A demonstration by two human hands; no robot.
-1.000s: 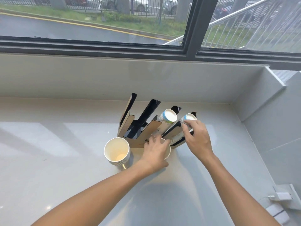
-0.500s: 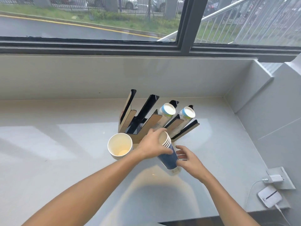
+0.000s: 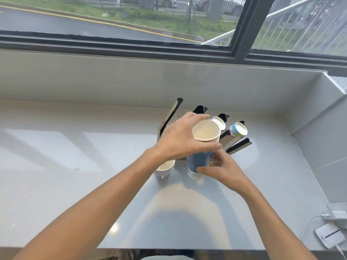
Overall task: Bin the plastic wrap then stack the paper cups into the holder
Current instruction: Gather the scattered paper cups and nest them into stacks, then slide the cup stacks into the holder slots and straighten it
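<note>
A pale counter [image 3: 56,166] runs beneath a window [image 3: 120,19] (road outside); a white charger [image 3: 327,237] lies at its right edge.

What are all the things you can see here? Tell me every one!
held cup stack: one stack, blue sides, cream inside, gripped by both hands above the counter
second cup stack: one, cream rims, standing on the counter under the left wrist
cup holder: one, black and tan slots, at the back of the counter
cup stacks in the holder: two, white ends with blue trim, in the right-hand slots
counter: one, pale grey, below the window
white device: one, with a cable, at the counter's right edge
window: dark frame, road and grass outside
left hand: one, around the stack's top
right hand: one, at the stack's base
</note>
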